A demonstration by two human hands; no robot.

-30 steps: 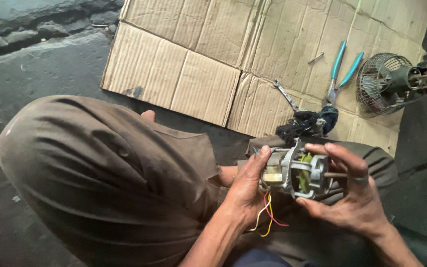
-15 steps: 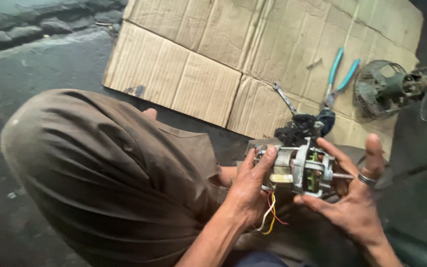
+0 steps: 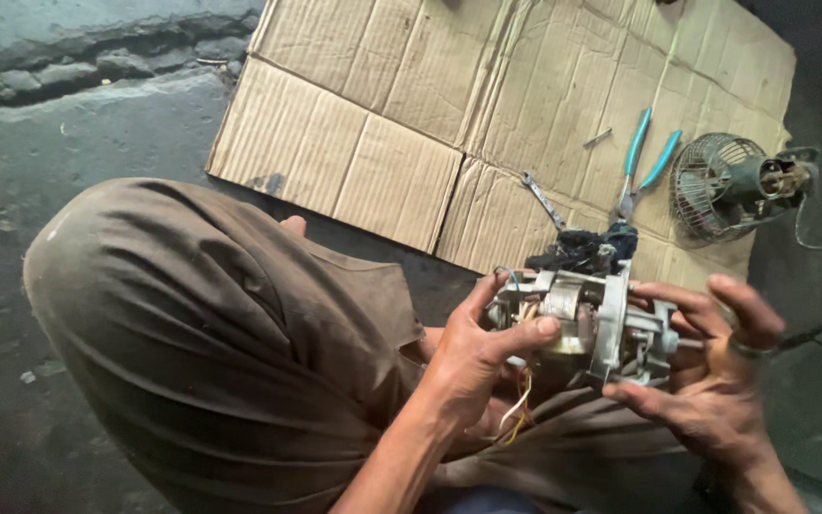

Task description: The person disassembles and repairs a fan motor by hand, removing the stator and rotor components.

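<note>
— Holding the small electric motor (image 3: 587, 324) at the lower right of the frame, yes?
— Yes. Left hand (image 3: 473, 357) fingers clamp its wired end; right hand (image 3: 715, 381) fingers curl around the shaft end. I judge he inspects it; the pliers (image 3: 641, 162) lie above on the cardboard (image 3: 382, 124).

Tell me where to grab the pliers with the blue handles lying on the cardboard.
Take the blue-handled pliers by the two handles, coming from above at the far end. The handles splay apart toward the top of the flattened cardboard sheet with bare space around them, while the jaw end points at a dark bundle, which crowds it.
</note>
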